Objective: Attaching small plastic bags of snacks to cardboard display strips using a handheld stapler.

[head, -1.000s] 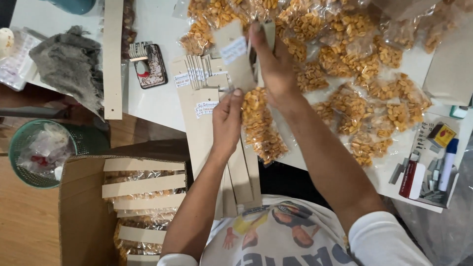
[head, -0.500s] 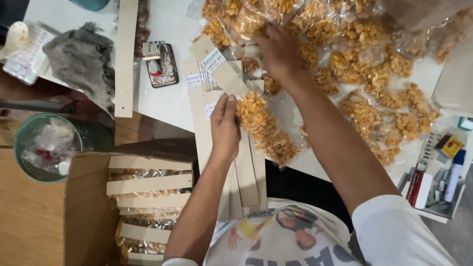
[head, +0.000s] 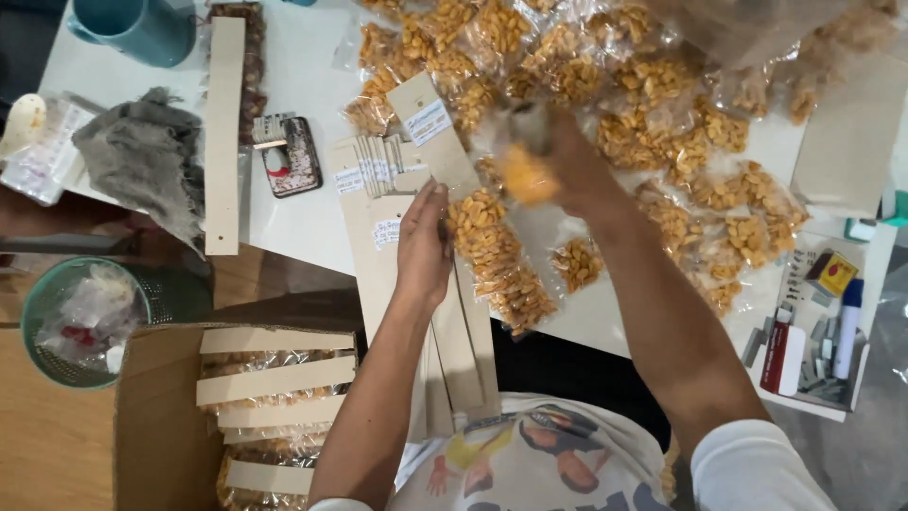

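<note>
The long cardboard strip [head: 445, 246] with a small white label near its far end lay slanting across the white table [head: 303, 218], its near end running off the table edge toward the person's lap. The left hand [head: 423, 248] lay flat on it about midway, fingers together and pressing it down, holding nothing else that I could see. Under and beside it, at about 9 o'clock, sat more labelled cardboard strips [head: 374, 203] in a loose fan.

The right hand [head: 567, 166], at roughly 2 o'clock from the left, was blurred; it seemed closed around a small clear bag of orange snacks [head: 526, 178], though the grip itself I could not make out for certain. A row of filled snack bags [head: 497, 260] lay just beside the strip at 3 o'clock, touching its edge.

Beyond, from 12 to 3 o'clock, a heap of the same snack packets [head: 662, 104] covered the table. At 10 o'clock lay a dark phone [head: 288, 156], a separate long strip [head: 224, 132], a grey cloth [head: 142, 161] and a teal mug [head: 142, 28]. At 7 o'clock an open cardboard box [head: 151, 416] held finished strips with bags, and a green bin [head: 80, 322] stood at 9 o'clock. At 4 o'clock was a tray of staples and a pen [head: 813, 341].
</note>
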